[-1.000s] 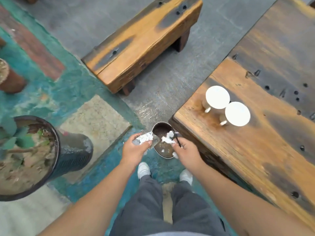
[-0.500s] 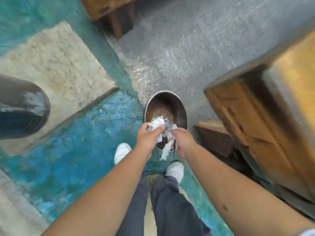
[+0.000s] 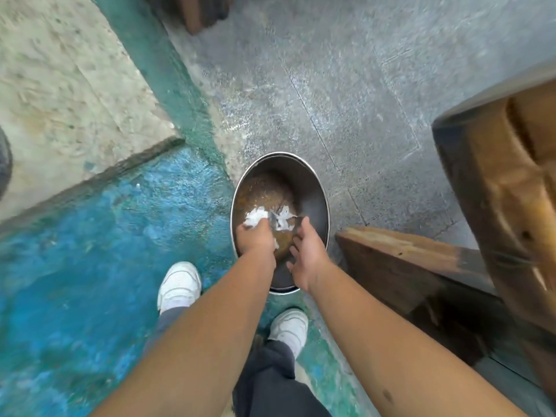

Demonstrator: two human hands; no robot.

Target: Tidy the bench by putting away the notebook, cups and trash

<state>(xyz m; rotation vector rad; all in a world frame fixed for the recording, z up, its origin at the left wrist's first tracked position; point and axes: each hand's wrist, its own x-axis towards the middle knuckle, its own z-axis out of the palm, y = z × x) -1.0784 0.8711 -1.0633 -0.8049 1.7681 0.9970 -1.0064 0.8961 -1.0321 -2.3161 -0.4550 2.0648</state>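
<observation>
Seen from the head camera, a round metal bin [image 3: 313,188] with a bright rolled rim and a dark, rust-speckled interior stands on the floor; it serves as the landmark here. Inside its mouth, the left hand [image 3: 255,239] is closed in a fist around a wad of crumpled white paper [image 3: 255,218], soft and creased, its edges poking out past the knuckles; a second piece of torn white paper [image 3: 282,221] hangs just beside it, over the bin's brown bottom, and whether any finger touches it cannot be told. The right hand [image 3: 307,254] hovers over the bin's near rim with fingers spread and palm empty. Two white shoes [image 3: 180,285] stand just short of the bin, below dark trouser legs. Left of the bin the floor is glossy blue-green paint [image 3: 99,236], with a rough beige stone slab [image 3: 69,85] beyond; above and to the right lies speckled grey concrete [image 3: 346,85]. Right of the bin rises a heavy bench [image 3: 505,188] of worn, amber-stained timber, blurred by motion.
</observation>
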